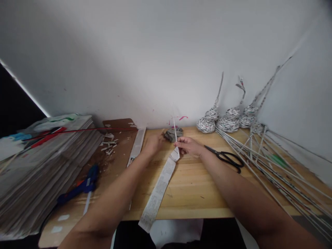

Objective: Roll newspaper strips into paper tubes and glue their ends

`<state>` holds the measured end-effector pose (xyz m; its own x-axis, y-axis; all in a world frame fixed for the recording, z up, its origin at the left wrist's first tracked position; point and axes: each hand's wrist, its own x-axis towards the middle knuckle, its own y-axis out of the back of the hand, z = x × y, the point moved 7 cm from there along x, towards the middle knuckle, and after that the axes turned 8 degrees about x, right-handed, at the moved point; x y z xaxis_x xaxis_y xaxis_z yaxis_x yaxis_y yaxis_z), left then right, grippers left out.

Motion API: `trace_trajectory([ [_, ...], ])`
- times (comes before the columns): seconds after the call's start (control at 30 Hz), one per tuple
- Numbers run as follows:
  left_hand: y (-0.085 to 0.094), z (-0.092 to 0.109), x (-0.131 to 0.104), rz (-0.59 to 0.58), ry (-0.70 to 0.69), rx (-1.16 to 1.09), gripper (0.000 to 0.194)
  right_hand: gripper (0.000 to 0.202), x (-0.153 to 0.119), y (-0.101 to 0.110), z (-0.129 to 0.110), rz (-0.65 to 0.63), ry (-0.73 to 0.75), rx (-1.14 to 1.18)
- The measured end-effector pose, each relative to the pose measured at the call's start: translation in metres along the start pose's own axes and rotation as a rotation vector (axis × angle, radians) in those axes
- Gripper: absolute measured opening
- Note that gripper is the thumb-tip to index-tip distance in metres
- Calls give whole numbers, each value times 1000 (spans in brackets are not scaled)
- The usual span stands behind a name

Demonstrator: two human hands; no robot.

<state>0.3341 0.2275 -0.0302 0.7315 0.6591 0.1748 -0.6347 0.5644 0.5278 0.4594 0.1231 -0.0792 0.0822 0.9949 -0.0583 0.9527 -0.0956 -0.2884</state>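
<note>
A newspaper strip (158, 192) runs from beyond the table's front edge up to my right hand (187, 146). Its upper end is rolled into a thin, pointed tube standing upward, pinched between my right thumb and fingers. My left hand (155, 142) is blurred by motion, left of the tube and beside a crumpled grey cloth (173, 134) near the wall; whether its fingers touch the cloth is unclear.
Black scissors (227, 157) lie right of my right hand. Woven paper gourd shapes (228, 121) and long paper tubes (275, 173) fill the right. At left are stacked newspapers (52, 173), a blue glue gun (86, 185), paper scraps (109, 143) and flat strips (137, 143).
</note>
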Motion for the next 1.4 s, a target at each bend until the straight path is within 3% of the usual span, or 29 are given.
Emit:
trace_trajectory([
  [0.03, 5, 1, -7, 38, 28, 20, 17, 41, 0, 0, -1, 4, 6, 7],
  [0.13, 8, 4, -24, 80, 127, 37, 38, 41, -1, -1, -3, 32, 31, 0],
  [0.2, 0, 4, -32, 47, 220, -114, 37, 41, -2, -2, -5, 52, 43, -30],
  [0.3, -17, 1, -39, -20, 345, -433, 19, 42, -3, -4, -7, 66, 48, -83],
  [0.4, -23, -4, -42, -9, 366, -626, 27, 42, -5, -7, -9, 59, 52, -128],
  [0.53, -5, -13, -40, 111, 323, -467, 24, 41, -5, -9, -8, 53, 45, -179],
  [0.67, 21, -8, -41, 287, 216, -170, 50, 40, -6, -15, -6, 45, 23, -183],
  [0.77, 16, -6, -41, 208, 199, -116, 55, 39, -10, -21, -9, 38, 24, -170],
  [0.93, -4, -1, -37, 35, 156, -412, 39, 38, -15, -31, -15, -4, 23, -133],
  [1.0, -5, 4, -35, 29, 99, -490, 33, 39, -15, -31, -15, 4, 25, -141],
  [1.07, -4, 4, -35, 46, 98, -503, 42, 39, -14, -30, -14, 12, 34, -156],
  [1.17, 1, -5, -37, 106, 226, -424, 33, 39, -13, -29, -15, 23, 56, -180],
  [1.23, 0, -8, -42, 92, 340, -449, 37, 38, -13, -29, -17, 34, 65, -196],
  [1.33, -15, 1, -52, -97, 450, -721, 21, 38, -15, -31, -20, 47, 77, -255],
  [1.4, -25, 11, -61, -204, 507, -871, 42, 38, -15, -33, -21, 43, 84, -294],
])
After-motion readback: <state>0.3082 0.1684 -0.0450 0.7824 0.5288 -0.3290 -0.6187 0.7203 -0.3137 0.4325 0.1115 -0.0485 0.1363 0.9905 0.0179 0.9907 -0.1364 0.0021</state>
